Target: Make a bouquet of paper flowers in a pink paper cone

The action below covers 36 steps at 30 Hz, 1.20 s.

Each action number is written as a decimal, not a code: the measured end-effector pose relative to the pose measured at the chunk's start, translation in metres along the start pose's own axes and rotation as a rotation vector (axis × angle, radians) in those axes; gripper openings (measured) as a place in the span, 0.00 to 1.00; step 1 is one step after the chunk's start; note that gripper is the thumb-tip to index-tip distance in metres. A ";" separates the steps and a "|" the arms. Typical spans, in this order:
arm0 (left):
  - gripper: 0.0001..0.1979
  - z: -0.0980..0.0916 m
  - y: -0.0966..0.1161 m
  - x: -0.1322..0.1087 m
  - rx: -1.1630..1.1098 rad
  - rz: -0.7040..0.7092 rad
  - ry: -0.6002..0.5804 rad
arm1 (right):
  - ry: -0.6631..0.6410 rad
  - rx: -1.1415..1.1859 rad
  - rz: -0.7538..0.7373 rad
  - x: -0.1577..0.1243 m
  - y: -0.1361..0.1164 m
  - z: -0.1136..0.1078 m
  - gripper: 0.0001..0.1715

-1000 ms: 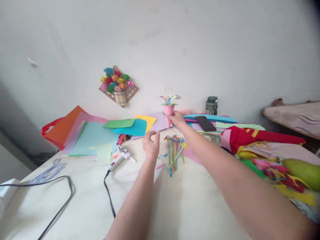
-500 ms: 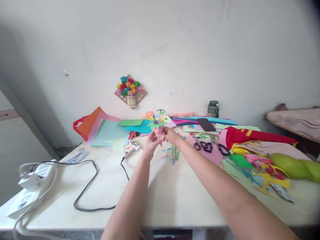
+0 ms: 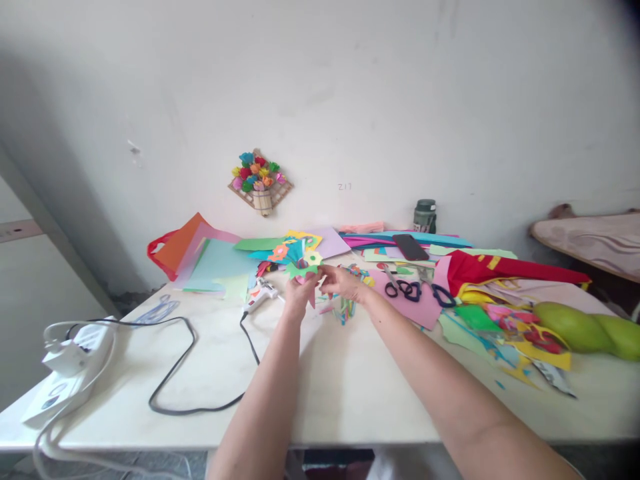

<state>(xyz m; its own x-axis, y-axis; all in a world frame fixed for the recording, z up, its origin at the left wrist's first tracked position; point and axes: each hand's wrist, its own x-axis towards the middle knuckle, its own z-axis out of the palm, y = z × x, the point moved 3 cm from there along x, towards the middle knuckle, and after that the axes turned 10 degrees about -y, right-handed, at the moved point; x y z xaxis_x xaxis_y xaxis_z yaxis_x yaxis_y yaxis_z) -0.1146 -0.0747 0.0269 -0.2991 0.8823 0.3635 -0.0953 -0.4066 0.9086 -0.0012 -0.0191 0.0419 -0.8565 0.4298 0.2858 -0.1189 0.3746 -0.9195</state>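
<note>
A small paper flower bouquet (image 3: 302, 270) is in front of me, with a jagged green collar, orange and pale-yellow flowers and a pink base. My left hand (image 3: 297, 297) is closed around its pink base from the left. On the other side, my right hand (image 3: 345, 285) pinches at the right edge of the green collar. Some of its fingertips are hidden. Just below the right hand lie thin coloured paper strips (image 3: 346, 308). A white glue gun (image 3: 261, 295) rests on the table left of the left hand.
Coloured paper sheets (image 3: 220, 263) lie at the back left. Scissors (image 3: 410, 290), a phone (image 3: 411, 247) and a dark green bottle (image 3: 425, 217) are to the right. A black cord (image 3: 173, 367) runs to a power strip (image 3: 75, 373). Paper scraps (image 3: 520, 340) lie beside green fruit-like objects (image 3: 565, 327).
The bouquet has tilted towards me and shifted slightly left and down, so its flowers face me more. My right hand has moved from the pink base to the green collar's edge.
</note>
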 end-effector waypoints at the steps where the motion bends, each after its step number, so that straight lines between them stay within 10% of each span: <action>1: 0.15 0.000 0.001 0.001 -0.010 -0.004 0.010 | 0.025 -0.018 0.017 -0.003 -0.001 -0.006 0.25; 7: 0.17 -0.008 0.002 0.001 0.005 -0.025 0.202 | 0.458 -0.450 0.409 -0.032 0.014 -0.060 0.09; 16: 0.16 -0.008 -0.006 -0.003 0.028 0.022 0.217 | 0.473 -0.790 0.702 -0.036 0.029 -0.058 0.14; 36: 0.17 -0.005 -0.009 -0.003 0.038 -0.028 0.017 | 0.766 -0.499 0.509 -0.035 0.037 -0.067 0.11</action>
<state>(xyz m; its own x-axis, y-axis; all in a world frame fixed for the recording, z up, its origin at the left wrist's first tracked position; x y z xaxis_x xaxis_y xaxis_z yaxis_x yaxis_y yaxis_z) -0.1177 -0.0751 0.0163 -0.3132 0.8889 0.3344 -0.0676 -0.3721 0.9257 0.0581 0.0344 0.0163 -0.1792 0.9721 0.1511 0.5366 0.2254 -0.8132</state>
